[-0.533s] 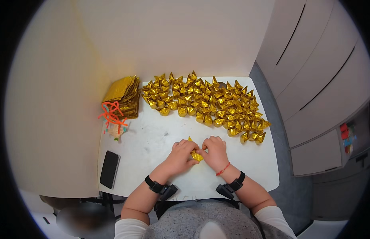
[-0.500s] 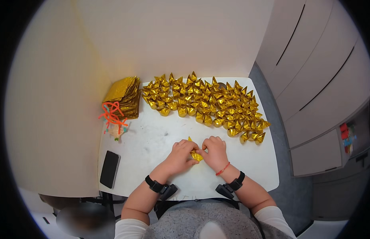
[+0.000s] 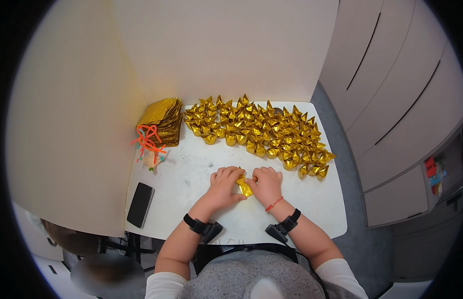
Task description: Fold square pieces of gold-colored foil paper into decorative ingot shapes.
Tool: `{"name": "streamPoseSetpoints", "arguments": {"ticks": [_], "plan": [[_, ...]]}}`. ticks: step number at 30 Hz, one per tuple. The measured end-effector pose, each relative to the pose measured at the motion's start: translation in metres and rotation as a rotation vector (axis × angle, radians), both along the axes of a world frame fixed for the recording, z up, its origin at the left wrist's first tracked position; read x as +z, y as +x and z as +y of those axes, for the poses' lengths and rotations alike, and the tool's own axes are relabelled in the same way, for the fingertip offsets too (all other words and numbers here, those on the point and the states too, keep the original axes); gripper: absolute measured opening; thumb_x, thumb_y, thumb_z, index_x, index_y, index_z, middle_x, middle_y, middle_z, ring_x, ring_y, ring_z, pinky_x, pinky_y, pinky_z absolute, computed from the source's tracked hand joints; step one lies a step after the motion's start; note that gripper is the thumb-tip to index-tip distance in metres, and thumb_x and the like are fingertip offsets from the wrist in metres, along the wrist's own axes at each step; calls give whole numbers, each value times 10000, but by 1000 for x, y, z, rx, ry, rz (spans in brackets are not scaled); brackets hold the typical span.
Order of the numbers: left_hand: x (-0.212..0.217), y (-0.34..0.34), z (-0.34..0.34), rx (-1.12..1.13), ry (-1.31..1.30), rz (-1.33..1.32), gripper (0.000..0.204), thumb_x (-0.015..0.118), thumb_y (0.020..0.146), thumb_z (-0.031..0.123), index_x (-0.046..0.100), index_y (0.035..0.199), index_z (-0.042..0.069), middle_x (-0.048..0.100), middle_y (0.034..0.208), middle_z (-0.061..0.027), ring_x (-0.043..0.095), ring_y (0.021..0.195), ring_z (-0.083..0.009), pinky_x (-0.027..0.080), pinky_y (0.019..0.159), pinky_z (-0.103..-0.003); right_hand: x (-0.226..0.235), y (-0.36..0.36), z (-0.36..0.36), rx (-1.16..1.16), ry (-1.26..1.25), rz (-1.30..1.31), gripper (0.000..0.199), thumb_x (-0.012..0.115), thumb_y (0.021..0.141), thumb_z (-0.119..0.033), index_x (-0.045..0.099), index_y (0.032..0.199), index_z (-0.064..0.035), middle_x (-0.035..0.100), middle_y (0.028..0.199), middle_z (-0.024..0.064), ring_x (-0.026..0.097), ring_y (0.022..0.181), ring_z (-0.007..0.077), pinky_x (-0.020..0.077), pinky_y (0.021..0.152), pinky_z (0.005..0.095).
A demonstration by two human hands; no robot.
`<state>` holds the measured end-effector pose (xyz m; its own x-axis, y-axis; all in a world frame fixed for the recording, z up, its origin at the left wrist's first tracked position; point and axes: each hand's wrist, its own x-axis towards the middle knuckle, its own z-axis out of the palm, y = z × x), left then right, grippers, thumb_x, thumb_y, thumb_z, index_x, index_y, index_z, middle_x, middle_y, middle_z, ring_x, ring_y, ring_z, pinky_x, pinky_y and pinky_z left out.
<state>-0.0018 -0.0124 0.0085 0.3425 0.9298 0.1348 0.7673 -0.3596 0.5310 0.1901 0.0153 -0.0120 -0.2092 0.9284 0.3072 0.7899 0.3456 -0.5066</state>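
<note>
At the near middle of the white table, your left hand and right hand both pinch one gold foil sheet, fingers curled tight on it. Toward twelve o'clock lie the folded gold ingots; at ten o'clock sits the foil stack. Uneven pressure could skew the crease or tear the foil.

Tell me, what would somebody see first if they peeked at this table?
Most likely the big heap of shiny gold folded paper shapes spread across the far side of the white table. Next, the left hand and right hand side by side near the front edge, pinching one more gold paper piece between them. At the far left corner lies a stack of flat gold sheets with a tangle of orange string beside it.
</note>
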Motion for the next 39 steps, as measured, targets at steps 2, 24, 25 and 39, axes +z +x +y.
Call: {"name": "streamPoseSetpoints", "arguments": {"ticks": [2,24,25,39], "plan": [[-3,0,0,5,5,-15,905,944,627,309,546,1429,177,531,1404,-72,468,1322,-288,319,1079,-481,-1,-3,3,-9,-31,-101,250,762,844,-350,659,759,-140,641,788,17,603,866,257,367,771,469],[-6,2,-3,-70,179,-410,934,927,675,106,484,1498,115,481,1457,-142,514,1307,-323,447,1082,-465,-9,16,-4,339,-284,464,188,805,840,-98,621,866,-65,598,870,29,584,735,164,481,682,319],[-7,7,-1,-75,180,-410,934,927,675,106,484,1498,115,481,1457,-142,514,1307,-323,447,1082,-465,-14,18,-1,330,-358,600,183,795,858,-76,615,883,-58,599,850,15,563,697,123,477,645,282],[-33,7,9,30,-583,-1149,225,716,973,61,659,1162,-46,744,1035,-131,734,918,-197,609,841,-329,4,10,1,197,-852,1379,163,719,952,-34,658,1101,-15,697,933,41,607,703,73,478,608,205]]}}
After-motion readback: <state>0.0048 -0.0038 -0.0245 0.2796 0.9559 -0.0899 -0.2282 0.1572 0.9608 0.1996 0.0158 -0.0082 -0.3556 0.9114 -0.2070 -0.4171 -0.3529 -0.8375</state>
